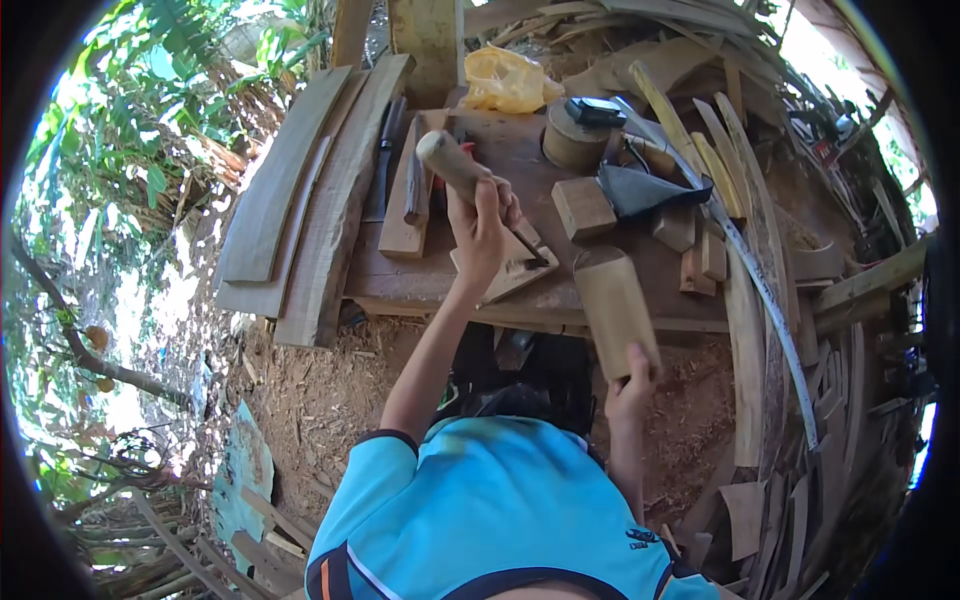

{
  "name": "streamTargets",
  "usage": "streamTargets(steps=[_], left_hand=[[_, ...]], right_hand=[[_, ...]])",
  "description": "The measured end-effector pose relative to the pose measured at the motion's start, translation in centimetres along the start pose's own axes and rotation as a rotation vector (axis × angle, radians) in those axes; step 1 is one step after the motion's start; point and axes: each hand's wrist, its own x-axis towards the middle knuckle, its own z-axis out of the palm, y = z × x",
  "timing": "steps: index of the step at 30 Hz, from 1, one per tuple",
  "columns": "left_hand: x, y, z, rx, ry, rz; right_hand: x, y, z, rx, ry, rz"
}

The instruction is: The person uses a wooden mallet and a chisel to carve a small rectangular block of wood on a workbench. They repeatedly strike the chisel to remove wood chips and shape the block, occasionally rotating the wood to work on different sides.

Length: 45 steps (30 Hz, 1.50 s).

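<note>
My left hand [480,225] is wrapped round a round, pale wooden tool handle [448,158], held upright over a flat light wooden piece [508,275] with a dark slot, near the bench's front edge. The tool's lower end is hard to make out behind my hand. To the right, my right hand [632,382] grips the lower end of a rectangular wooden block [613,305], which slants up over the bench edge. Just beyond the block lies a short wooden offcut [582,208].
The wooden bench [390,280] holds long boards [280,190] at left, a long knife [386,150], a yellow plastic bag [500,80], a round container [568,138] and black cloth [645,192]. Long strips [745,330] line the right side. Wood scraps lie on the dirt floor.
</note>
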Motion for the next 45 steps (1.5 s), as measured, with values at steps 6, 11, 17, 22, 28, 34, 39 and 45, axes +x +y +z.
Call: streamTargets(steps=[6, 11, 17, 22, 28, 34, 39, 45], left_hand=[[-1.7, 0.7, -1.1, -0.077, 0.001, 0.1], [0.5, 1.2, -2.6, -0.062, -0.207, -0.074], [0.5, 1.7, -3.6, -0.029, -0.139, -0.068], [0.9, 1.5, -3.0, 0.023, -0.204, -0.03], [0.8, 1.6, -4.0, -0.015, -0.158, -0.069], [0.2, 2.2, -3.5, 0.096, -0.13, 0.019], [-0.2, 3.7, -1.9, 0.225, -0.169, 0.012], [0.2, 4.2, -2.4, 0.143, -0.196, 0.072]], right_hand=[[-1.6, -0.4, -0.3, -0.475, -0.971, -0.788], [-4.4, -0.6, 3.4, -0.718, -1.19, -0.778], [-1.5, -1.4, 2.7, -0.77, -0.859, -0.855], [-4.0, -0.7, 3.3, -0.69, -1.13, -0.869], [-3.4, 0.3, 2.7, -0.767, -1.033, -0.906], [-3.6, -0.7, 0.7, -0.791, -0.878, -0.944], [-3.1, -1.4, -0.6, -0.781, -0.684, -0.933], [-3.2, -1.3, 2.3, -0.722, -0.7, -0.943]])
